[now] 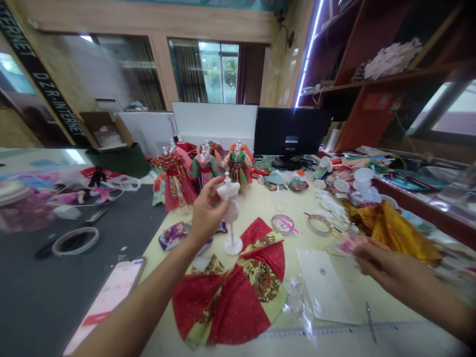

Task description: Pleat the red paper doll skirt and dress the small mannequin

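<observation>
My left hand (208, 210) is closed around the upper body of a small white doll-size mannequin (232, 213) on a round stand, upright over the table. Just below and in front of it spreads a red and gold skirt piece (238, 297), fanned out flat. At the right, my right hand (372, 255) is pinched on a small clear and pink packet (349, 243), blurred, so its contents are hard to make out. Under that hand lies a white booklet-like sheet (325, 285). A folded purple patterned cloth (174, 234) sits beside my left wrist.
Several dressed mini mannequins (204, 166) stand at the back, before a black monitor (292, 134). Tape rolls (319, 224), golden cloth (390, 228) and scraps crowd the right. A phone (107, 302) lies at the left; a ruler (334, 331) and tweezers (370, 320) near the front.
</observation>
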A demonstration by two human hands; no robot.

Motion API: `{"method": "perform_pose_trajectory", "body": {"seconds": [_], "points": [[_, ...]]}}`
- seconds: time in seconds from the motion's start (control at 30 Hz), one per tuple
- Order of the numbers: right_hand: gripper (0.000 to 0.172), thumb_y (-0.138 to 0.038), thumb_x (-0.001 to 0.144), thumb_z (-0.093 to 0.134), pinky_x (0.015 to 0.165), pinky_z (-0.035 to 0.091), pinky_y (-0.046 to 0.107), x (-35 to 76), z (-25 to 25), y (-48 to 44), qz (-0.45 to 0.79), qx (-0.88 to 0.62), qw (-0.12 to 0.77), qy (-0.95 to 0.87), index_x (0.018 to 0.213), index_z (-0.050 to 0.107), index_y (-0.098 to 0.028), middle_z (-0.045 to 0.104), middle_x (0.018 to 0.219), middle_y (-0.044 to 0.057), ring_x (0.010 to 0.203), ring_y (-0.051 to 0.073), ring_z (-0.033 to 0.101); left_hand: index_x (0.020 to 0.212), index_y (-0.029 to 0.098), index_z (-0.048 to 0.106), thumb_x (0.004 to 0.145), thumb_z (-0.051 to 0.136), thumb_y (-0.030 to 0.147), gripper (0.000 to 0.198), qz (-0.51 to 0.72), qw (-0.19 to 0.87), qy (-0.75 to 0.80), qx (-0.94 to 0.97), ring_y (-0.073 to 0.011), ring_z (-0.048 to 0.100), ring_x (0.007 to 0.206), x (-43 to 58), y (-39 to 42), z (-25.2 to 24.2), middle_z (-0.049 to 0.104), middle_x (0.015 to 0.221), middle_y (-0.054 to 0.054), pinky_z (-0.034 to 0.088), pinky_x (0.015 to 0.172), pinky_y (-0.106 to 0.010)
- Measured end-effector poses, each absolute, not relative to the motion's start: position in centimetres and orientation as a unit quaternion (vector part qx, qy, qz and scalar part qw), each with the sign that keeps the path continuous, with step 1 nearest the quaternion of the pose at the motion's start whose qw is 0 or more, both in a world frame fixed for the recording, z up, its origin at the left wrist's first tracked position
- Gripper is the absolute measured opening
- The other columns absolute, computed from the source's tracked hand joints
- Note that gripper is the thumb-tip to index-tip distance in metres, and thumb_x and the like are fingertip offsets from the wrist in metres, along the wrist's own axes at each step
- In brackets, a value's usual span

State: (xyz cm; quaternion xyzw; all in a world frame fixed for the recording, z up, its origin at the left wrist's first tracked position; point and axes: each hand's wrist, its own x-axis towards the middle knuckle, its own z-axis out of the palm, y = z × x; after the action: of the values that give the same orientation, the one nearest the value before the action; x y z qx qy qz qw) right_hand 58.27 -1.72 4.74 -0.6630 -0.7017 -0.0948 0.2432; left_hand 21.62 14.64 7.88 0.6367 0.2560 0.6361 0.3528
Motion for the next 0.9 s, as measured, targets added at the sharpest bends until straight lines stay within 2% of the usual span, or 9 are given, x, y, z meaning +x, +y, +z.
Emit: {"method": "perform_pose_trajectory", "body": {"seconds": [0.03, 0.13, 0.23, 0.3, 0.6, 0.9], "points": [[0.015, -0.039, 0.077, 0.052, 0.043, 0.041, 0.024, 55.8, 5.6, -1.0, -0.050, -0.630, 0.239, -0.737, 0.074, 0.061, -0.026, 0.063, 0.060, 0.001, 0.049, 0.014, 0.059, 0.120, 0.016, 0.045, 0.070, 0.063, 0.012, 0.053, 0.636, 0.358, 0.255, 0.635, -0.0195, 0.059, 0.106, 21.7, 14.5, 7.9, 0.061, 0.115, -0.011, 0.046, 0.097, -0.037], [0.017, -0.030, 0.087, 0.043, 0.051, 0.045, 0.022, 48.4, 7.6, 1.3, -0.012, -0.578, 0.318, -0.751, 0.092, 0.057, -0.022, 0.065, 0.063, -0.001, 0.053, 0.012, 0.061, 0.121, 0.016, 0.044, 0.072, 0.062, 0.012, 0.053, 0.630, 0.363, 0.251, 0.639, -0.0189, 0.058, 0.107, 22.0, 14.1, 8.0, 0.060, 0.116, -0.011, 0.046, 0.097, -0.036], [0.019, -0.025, 0.088, 0.043, 0.054, 0.044, 0.021, 42.6, 8.5, 3.9, -0.057, -0.498, 0.398, -0.768, 0.099, 0.056, -0.017, 0.066, 0.067, 0.001, 0.058, 0.011, 0.062, 0.123, 0.016, 0.043, 0.074, 0.061, 0.014, 0.052, 0.625, 0.349, 0.258, 0.649, -0.0197, 0.058, 0.109, 22.2, 13.9, 7.9, 0.059, 0.118, -0.012, 0.045, 0.097, -0.037], [0.017, -0.022, 0.087, 0.044, 0.055, 0.042, 0.021, 40.0, 8.6, 5.5, -0.098, -0.473, 0.422, -0.767, 0.095, 0.058, -0.016, 0.065, 0.065, 0.001, 0.055, 0.011, 0.061, 0.123, 0.016, 0.043, 0.074, 0.061, 0.014, 0.052, 0.624, 0.339, 0.264, 0.653, -0.0202, 0.058, 0.109, 22.1, 13.8, 7.8, 0.059, 0.118, -0.012, 0.045, 0.097, -0.037], [0.017, -0.018, 0.084, 0.043, 0.050, 0.030, 0.023, 35.7, 8.6, 8.7, -0.195, -0.476, 0.397, -0.760, 0.086, 0.059, -0.015, 0.061, 0.055, 0.001, 0.050, 0.012, 0.057, 0.123, 0.018, 0.043, 0.074, 0.060, 0.013, 0.052, 0.624, 0.309, 0.274, 0.664, -0.0199, 0.058, 0.108, 21.7, 13.7, 7.5, 0.058, 0.119, -0.012, 0.046, 0.096, -0.037], [0.016, -0.015, 0.083, 0.041, 0.051, 0.026, 0.026, 34.3, 9.2, 8.9, -0.221, -0.510, 0.346, -0.756, 0.082, 0.057, -0.016, 0.062, 0.059, 0.002, 0.052, 0.014, 0.056, 0.126, 0.021, 0.042, 0.073, 0.059, 0.011, 0.057, 0.625, 0.273, 0.289, 0.672, -0.0197, 0.059, 0.106, 21.7, 13.7, 7.3, 0.059, 0.117, -0.010, 0.048, 0.093, -0.036]]}}
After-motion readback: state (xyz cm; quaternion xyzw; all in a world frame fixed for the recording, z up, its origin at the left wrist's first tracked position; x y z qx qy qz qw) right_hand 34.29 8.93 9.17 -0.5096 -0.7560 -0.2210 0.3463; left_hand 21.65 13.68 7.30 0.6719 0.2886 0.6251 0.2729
